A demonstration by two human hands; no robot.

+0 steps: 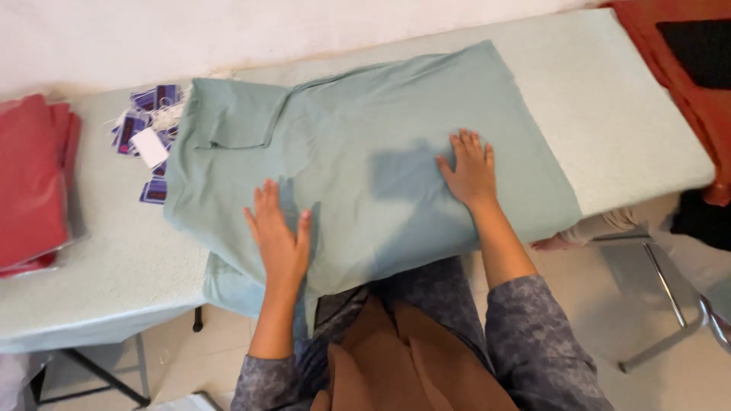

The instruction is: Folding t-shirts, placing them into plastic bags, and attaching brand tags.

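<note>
Garments at 9 o'clock: red folded garments (30, 183) in clear wrap lie at the table's far left edge, well apart from the hands.
Tags at 10 o'clock: purple and white hang tags (148, 137) lie in a loose heap just beside the collar end of the shirt, touching its edge.
Shirt at centre: pale green shirt (358, 152) lies spread flat on the table (640, 137), collar toward 10 o'clock, its near hem hanging over the table's front edge.
Left hand at 7 o'clock: left hand (280, 240) lies palm down on the shirt near the front edge, fingers released and stretched out, grasping nothing; it seems to press the cloth flat.
Right hand at 3 o'clock of the left: right hand (470, 173) lies flat on the shirt's middle, fingers released and spread, likewise pinning the cloth.
Open room: bare table runs toward 2 o'clock past the shirt's right edge.
Cloth at 1 o'clock: rust-red cloth (685, 68) covers the far right corner.
</note>
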